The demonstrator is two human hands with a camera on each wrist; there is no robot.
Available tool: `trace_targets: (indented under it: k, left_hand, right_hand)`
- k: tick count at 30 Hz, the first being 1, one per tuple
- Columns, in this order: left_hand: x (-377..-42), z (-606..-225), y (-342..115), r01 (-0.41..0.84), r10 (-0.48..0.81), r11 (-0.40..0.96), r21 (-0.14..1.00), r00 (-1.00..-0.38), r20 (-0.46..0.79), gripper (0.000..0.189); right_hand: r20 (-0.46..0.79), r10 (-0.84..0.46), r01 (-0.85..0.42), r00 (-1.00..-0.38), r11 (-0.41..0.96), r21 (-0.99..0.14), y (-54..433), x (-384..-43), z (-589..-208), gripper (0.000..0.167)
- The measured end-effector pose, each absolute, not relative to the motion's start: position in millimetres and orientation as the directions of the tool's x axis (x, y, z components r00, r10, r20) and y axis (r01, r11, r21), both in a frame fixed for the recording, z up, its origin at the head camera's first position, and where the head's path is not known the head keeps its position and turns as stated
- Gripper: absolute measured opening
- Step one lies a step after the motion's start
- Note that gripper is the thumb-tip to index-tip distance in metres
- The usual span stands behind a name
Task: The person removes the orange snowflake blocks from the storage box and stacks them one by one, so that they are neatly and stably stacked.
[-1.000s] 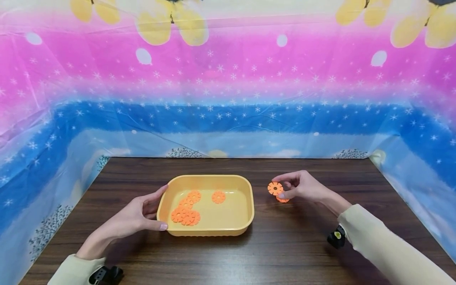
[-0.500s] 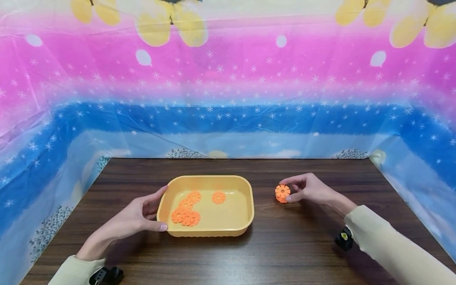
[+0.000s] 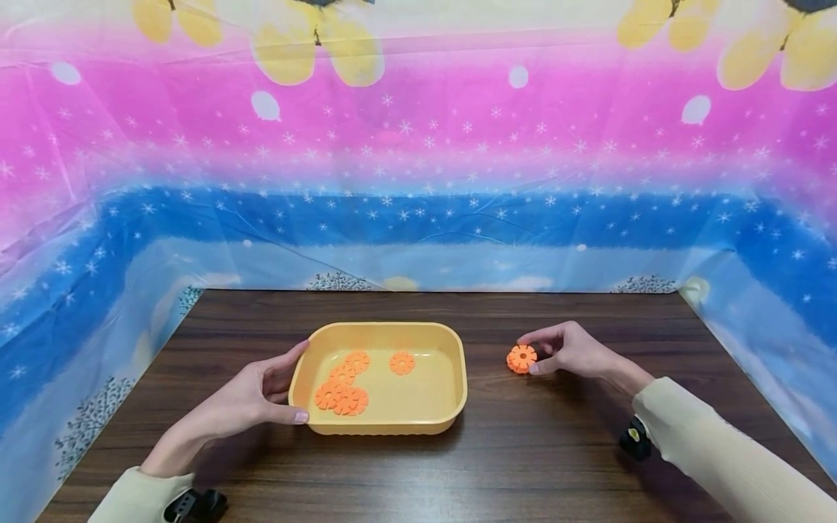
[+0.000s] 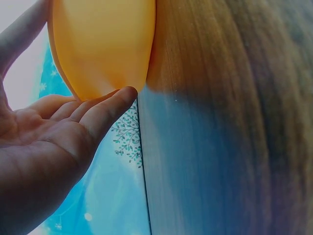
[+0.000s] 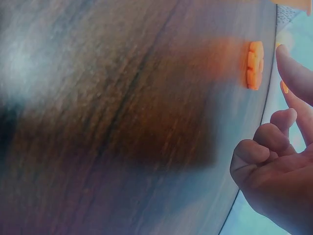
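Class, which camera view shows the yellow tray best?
The head view: it shows the yellow tray nearly whole, with orange discs inside. The left wrist view shows just part of it, against the left hand; the right wrist view shows at most a sliver in the top right corner.

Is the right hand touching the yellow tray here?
Apart: the head view plainly shows a strip of tabletop between the yellow tray and the right hand.

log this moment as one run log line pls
left grip: holding end of yellow tray | right grip: pinching orange disc right of tray | contents: loose orange discs inside tray
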State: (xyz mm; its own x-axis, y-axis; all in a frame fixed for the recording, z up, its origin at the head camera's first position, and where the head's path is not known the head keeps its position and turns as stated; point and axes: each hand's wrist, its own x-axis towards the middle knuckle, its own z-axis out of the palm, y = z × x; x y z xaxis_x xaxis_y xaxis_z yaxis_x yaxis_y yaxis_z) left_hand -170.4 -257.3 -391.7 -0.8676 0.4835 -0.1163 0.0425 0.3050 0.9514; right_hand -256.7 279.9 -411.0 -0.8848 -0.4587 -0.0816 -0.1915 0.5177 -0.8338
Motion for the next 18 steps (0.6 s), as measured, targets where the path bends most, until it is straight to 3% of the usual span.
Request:
trace_targets:
  k: [18]
  left_hand:
    - [-170.2,-391.8,-257.9,0.026,0.478,0.299,0.954,-0.869,-0.126,0.111]
  right_hand:
    - [-0.102,-0.458,-0.205,-0.883,0.573,-0.794,276.5,-260.9,-417.3,0.047]
